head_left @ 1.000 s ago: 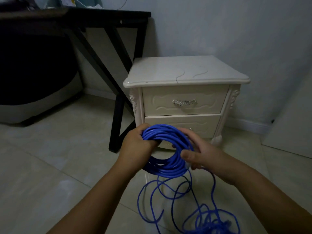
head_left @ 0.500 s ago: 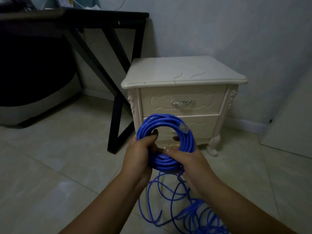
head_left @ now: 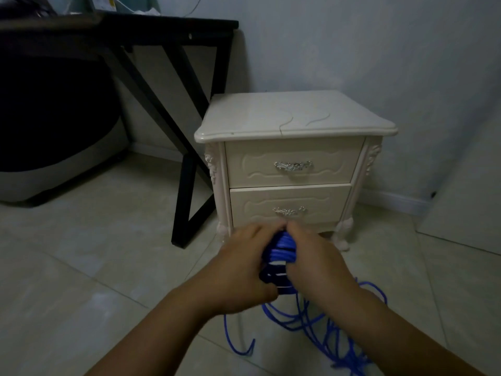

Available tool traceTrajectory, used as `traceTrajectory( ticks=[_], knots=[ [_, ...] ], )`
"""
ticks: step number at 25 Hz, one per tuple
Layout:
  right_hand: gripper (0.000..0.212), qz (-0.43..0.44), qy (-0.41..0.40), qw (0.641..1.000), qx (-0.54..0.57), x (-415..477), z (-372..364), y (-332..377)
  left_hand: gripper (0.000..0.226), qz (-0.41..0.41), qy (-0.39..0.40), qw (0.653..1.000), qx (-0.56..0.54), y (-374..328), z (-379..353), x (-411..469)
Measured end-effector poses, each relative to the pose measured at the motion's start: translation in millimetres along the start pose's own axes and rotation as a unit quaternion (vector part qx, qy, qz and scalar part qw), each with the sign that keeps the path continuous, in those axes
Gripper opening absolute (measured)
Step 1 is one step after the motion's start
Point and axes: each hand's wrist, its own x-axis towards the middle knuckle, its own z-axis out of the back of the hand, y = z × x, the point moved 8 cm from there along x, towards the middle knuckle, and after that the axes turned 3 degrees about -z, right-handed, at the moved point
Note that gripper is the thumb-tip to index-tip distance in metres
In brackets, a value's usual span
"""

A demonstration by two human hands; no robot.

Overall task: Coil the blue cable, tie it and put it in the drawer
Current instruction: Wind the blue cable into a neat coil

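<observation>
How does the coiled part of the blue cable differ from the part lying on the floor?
The coiled part is a tight bundle gripped between left hand and right hand; the floor part sprawls in wide loose loops. The coiled part is off the tiles; the floor part lies untouched. Both are the same blue.

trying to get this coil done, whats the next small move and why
Probably wind more cable onto the coil with the right hand while the left hand holds it: both hands grip the coil, yet many loops lie loose on the floor.
</observation>
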Motion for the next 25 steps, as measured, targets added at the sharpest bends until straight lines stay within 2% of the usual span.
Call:
traceTrajectory(
  ticks=[1,3,5,8,10,13,17,19,20,21,23,25],
  knots=[
    [0.048,0.013,0.012,0.999,-0.046,-1.3,-7.3,6.9,0.076,-0.008,-0.029,0.999,0.031,0.0,-5.1,2.7],
    [0.044,0.046,-0.003,0.996,-0.082,-4.5,-11.9,21.2,0.038,0.028,-0.105,0.994,0.032,7.2,-2.3,6.1],
    [0.035,0.056,-0.026,0.998,-0.034,-4.9,-9.4,23.1,0.016,0.056,-0.161,0.985,0.030,11.3,7.9,8.2],
    [0.037,0.017,-0.006,0.989,0.147,4.9,-2.9,3.1,0.013,0.093,-0.219,0.969,-0.067,21.3,22.1,6.5],
    [0.043,-0.023,0.037,0.964,0.261,10.6,-4.3,-10.1,0.009,0.135,-0.262,0.944,-0.146,30.1,32.3,2.4],
    [0.039,-0.063,0.030,0.915,0.398,11.2,-10.5,-19.2,0.016,0.180,-0.299,0.882,-0.317,42.0,30.4,-0.7],
    [0.033,-0.084,-0.012,0.842,0.532,6.8,-14.6,-23.2,0.019,0.204,-0.290,0.781,-0.515,48.3,-0.3,3.2],
    [0.026,-0.081,-0.013,0.828,0.555,6.8,-11.4,-23.9,0.018,0.215,-0.273,0.745,-0.569,46.1,-11.4,3.5],
    [0.022,-0.084,-0.015,0.828,0.554,7.5,-9.3,-25.6,0.015,0.225,-0.258,0.750,-0.566,44.7,-13.1,3.2],
    [0.018,-0.088,-0.018,0.831,0.549,8.3,-6.4,-27.7,0.012,0.235,-0.238,0.770,-0.543,43.3,-11.8,2.8],
    [0.013,-0.089,-0.024,0.844,0.528,9.5,0.3,-29.5,0.013,0.236,-0.192,0.839,-0.452,41.5,-1.9,3.4],
    [0.018,-0.065,-0.020,0.890,0.451,7.8,5.8,-23.5,0.030,0.193,-0.168,0.912,-0.321,36.4,13.6,3.8]
  ],
)
